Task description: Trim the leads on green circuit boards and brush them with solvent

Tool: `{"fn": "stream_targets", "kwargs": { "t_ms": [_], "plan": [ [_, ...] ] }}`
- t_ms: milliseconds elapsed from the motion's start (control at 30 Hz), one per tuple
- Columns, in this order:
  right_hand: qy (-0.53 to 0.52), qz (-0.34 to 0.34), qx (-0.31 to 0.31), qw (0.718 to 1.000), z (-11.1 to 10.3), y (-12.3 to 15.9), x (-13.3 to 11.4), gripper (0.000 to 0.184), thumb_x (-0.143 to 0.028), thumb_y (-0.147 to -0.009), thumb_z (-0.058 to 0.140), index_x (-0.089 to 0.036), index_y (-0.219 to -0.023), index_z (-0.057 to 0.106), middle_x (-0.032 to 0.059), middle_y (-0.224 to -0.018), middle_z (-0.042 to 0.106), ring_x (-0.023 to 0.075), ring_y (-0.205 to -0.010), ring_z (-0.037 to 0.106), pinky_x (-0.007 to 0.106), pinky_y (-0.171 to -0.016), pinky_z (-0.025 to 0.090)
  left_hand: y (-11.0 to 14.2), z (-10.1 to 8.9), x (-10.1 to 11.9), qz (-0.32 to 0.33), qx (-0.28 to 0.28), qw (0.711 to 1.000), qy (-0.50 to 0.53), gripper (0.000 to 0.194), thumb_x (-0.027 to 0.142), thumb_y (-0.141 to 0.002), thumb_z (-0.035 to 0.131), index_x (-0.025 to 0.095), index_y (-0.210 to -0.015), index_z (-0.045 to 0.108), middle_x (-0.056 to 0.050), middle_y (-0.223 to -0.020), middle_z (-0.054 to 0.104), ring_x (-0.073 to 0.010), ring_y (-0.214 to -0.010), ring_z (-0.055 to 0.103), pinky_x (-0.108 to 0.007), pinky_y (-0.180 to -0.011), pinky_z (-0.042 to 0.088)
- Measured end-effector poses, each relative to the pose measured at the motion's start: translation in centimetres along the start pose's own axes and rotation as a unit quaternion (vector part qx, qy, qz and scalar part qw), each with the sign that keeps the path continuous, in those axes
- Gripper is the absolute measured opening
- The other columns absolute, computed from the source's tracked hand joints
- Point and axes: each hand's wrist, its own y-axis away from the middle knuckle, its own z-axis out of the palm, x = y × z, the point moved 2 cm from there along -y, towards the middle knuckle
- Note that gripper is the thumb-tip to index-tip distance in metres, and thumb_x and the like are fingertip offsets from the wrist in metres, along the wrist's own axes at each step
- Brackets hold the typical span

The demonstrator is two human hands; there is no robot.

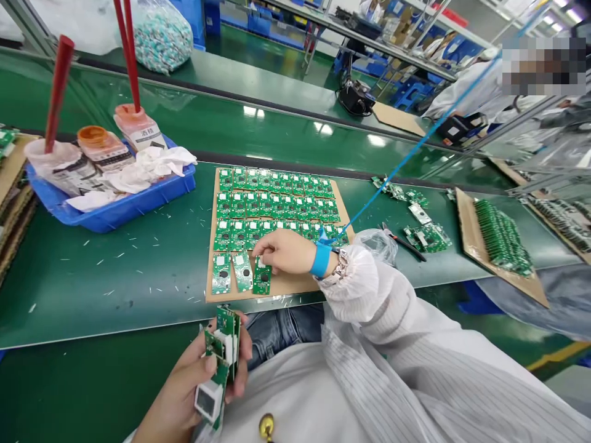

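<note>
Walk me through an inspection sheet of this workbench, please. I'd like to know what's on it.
Surface: green belt, scattered with pale flecks.
Job's things: green circuit boards in rows on a cardboard sheet.
Hands: the left hand grips a bundle of boards; the right hand rests on the boards at the sheet's front edge.
Clutter: blue tray holding bottles and white wipes; pliers; clear plastic bag.
Cables: blue cord rising from a blue wrist strap on the right wrist.
Surroundings: second green belt behind; co-workers at the far right.
</note>
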Motion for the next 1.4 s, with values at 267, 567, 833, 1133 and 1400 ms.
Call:
{"fn": "stream_targets", "kwargs": {
  "t_ms": [267, 567, 833, 1133, 1400],
  "plan": [
    [0.005, -0.010, 0.105, 0.994, 1.4, -0.1, 0.2, 0.019, -0.007, -0.075, 0.054, -0.015, -0.085, 0.067, -0.0028, -0.064, 0.063, 0.0096, -0.060, 0.059, 0.024, -0.067, 0.046, -0.6, -1.3, -0.6, -0.010, -0.069, 0.998, -0.011, 0.041, 0.040, -0.077, 0.063, 0.022, -0.114, 0.057, -0.007, -0.090, 0.059, -0.0139, -0.060, 0.060, -0.020, -0.046, 0.038],
    [0.032, -0.031, 0.193, 0.980, 1.9, 1.3, 0.7, 0.024, -0.007, -0.074, 0.056, -0.015, -0.095, 0.066, 0.0031, -0.084, 0.061, 0.0126, -0.074, 0.055, 0.028, -0.073, 0.044, -0.8, -1.0, -0.7, -0.022, -0.063, 0.997, -0.025, 0.045, 0.042, -0.075, 0.064, 0.020, -0.113, 0.056, -0.007, -0.089, 0.056, -0.0139, -0.059, 0.060, -0.020, -0.044, 0.035],
    [0.209, -0.105, 0.171, 0.957, 3.8, 2.5, 0.2, 0.074, -0.049, -0.061, 0.075, -0.019, -0.125, 0.052, 0.0090, -0.102, 0.053, 0.0223, -0.089, 0.051, 0.033, -0.071, 0.043, -1.1, -0.7, -0.6, -0.034, -0.055, 0.998, -0.028, 0.047, 0.043, -0.072, 0.067, 0.021, -0.112, 0.056, -0.006, -0.086, 0.058, -0.0126, -0.056, 0.059, -0.019, -0.043, 0.036],
    [0.280, -0.137, 0.169, 0.935, 4.3, 1.1, -0.4, 0.087, -0.057, -0.054, 0.077, -0.013, -0.125, 0.051, 0.0151, -0.114, 0.049, 0.0294, -0.100, 0.046, 0.041, -0.080, 0.043, -0.9, -0.8, -0.7, -0.010, -0.047, 0.999, -0.026, 0.040, 0.041, -0.073, 0.067, 0.020, -0.106, 0.057, -0.007, -0.087, 0.061, -0.0127, -0.056, 0.059, -0.019, -0.044, 0.038],
    [0.178, -0.190, 0.197, 0.945, 4.3, 2.0, -0.3, 0.074, -0.048, -0.060, 0.076, -0.013, -0.122, 0.054, 0.0141, -0.110, 0.052, 0.0270, -0.097, 0.048, 0.043, -0.083, 0.044, -1.5, -0.1, -0.1, -0.006, -0.042, 0.999, -0.032, 0.042, 0.042, -0.072, 0.068, 0.019, -0.105, 0.057, -0.007, -0.085, 0.060, -0.0131, -0.055, 0.059, -0.019, -0.042, 0.037]
  ]
}}
